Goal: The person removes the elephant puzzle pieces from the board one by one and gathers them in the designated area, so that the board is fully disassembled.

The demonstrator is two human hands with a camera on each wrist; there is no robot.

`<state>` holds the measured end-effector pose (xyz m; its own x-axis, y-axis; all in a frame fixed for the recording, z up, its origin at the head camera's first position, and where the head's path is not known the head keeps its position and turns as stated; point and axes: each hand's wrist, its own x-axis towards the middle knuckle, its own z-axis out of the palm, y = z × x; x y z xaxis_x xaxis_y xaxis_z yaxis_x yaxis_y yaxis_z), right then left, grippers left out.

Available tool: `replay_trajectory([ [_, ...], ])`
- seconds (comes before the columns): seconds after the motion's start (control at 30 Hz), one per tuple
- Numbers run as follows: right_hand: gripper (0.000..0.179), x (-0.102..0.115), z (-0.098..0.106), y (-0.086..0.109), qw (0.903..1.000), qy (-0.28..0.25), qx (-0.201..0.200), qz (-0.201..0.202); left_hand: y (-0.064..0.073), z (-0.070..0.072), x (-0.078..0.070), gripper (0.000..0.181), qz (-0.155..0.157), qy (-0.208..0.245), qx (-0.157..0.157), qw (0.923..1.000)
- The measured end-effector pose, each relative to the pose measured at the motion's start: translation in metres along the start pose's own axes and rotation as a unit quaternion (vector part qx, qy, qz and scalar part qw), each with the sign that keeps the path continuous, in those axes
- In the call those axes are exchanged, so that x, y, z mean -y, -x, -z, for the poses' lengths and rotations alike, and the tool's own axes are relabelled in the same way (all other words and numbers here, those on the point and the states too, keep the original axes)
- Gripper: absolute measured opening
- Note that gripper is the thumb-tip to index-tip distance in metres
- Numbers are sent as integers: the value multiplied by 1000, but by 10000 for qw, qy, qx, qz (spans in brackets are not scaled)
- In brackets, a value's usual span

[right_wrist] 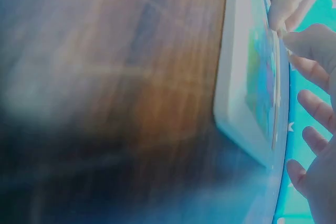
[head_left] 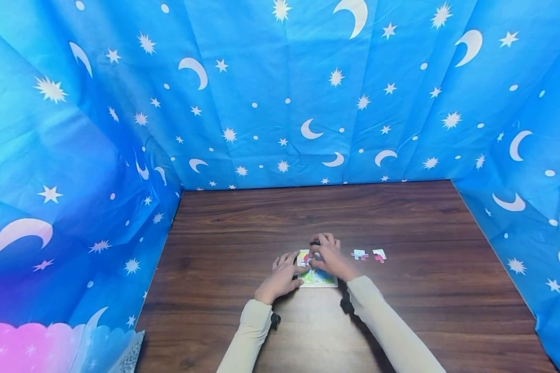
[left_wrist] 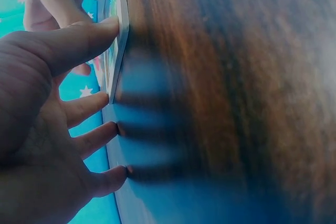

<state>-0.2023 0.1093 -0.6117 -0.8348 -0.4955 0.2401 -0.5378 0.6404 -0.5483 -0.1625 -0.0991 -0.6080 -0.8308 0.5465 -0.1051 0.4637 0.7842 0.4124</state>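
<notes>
Both hands are at the puzzle (head_left: 321, 278), which sits in its shallow tray (head_left: 316, 286) flat on the counter (head_left: 224, 233), square in front of the person. The left hand (head_left: 280, 280) is spread wide, no clamp there: thumb against the near rim, one finger reaching in over the picture, another at the far corner, the outer two resting on the counter. That spread looks like a brace, likely to stop the tray sliding under a push.

And here's the right hand (head_left: 330, 257), over the top from the other side, thumb and forefinger together on what seems a small piece (right_wrist: 282, 33), other fingers fanned clear, presumably so they don't nudge anything. The left fingertip is right beside that pinch, perhaps steadying the spot.

Off to the right, two loose pieces (head_left: 360, 254) lie flat, well apart from the tray but near the right arm, handy for that side.
</notes>
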Motion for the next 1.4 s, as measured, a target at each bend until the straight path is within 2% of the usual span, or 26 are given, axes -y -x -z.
replay_trajectory([
  [0.37,9,-21,16,18,9990,-126,-428,-76,3,-3,6,44,62,108,-4,9999],
  [0.8,11,-46,39,45,9970,168,-513,-557,3,-3,7,43,31,377,-3,9993],
  [1.27,9,-50,46,53,9953,267,-405,-833,5,-4,10,45,90,719,-24,9974],
  [1.4,10,-47,45,51,9953,340,-509,-746,2,-2,7,46,9,720,-96,9974],
])
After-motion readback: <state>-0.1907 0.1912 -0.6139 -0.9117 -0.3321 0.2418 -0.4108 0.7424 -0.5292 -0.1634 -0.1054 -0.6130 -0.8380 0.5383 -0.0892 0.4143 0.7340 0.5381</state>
